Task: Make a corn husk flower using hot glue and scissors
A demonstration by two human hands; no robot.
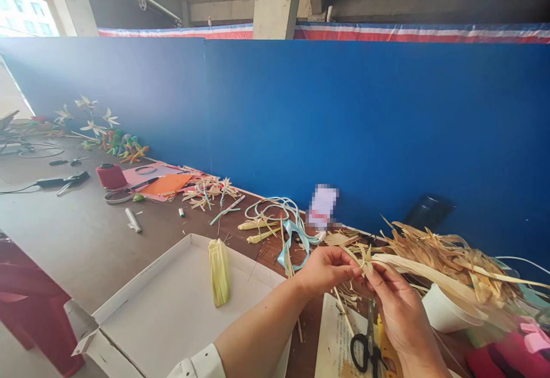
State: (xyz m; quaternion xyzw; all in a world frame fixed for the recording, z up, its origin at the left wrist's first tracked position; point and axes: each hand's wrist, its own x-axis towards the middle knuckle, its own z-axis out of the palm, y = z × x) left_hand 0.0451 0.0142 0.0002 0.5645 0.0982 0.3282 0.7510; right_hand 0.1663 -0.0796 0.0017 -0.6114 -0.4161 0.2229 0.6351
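Both hands meet at a small pale-yellow corn husk flower (365, 254) with pointed petals. My left hand (323, 272) pinches its left side between thumb and fingertips. From the right, my right hand (397, 309) grips it low, with the thumb just under the petals. A long pale husk strip (423, 269) stretches rightward behind my right hand; whether it joins the flower I cannot tell. Beneath the hands lie black-handled scissors (368, 335) on a printed sheet (329, 332). Part of a yellow tool (389, 349) shows beside my right wrist.
A shallow white box (154, 303) holds a folded green husk (219, 275). Dry husks (468, 258) and a white cup (449, 312) stand right. Light-blue cord (296, 212), orange paper (167, 184) and a red thread spool (110, 176) line the table before the blue partition (365, 120).
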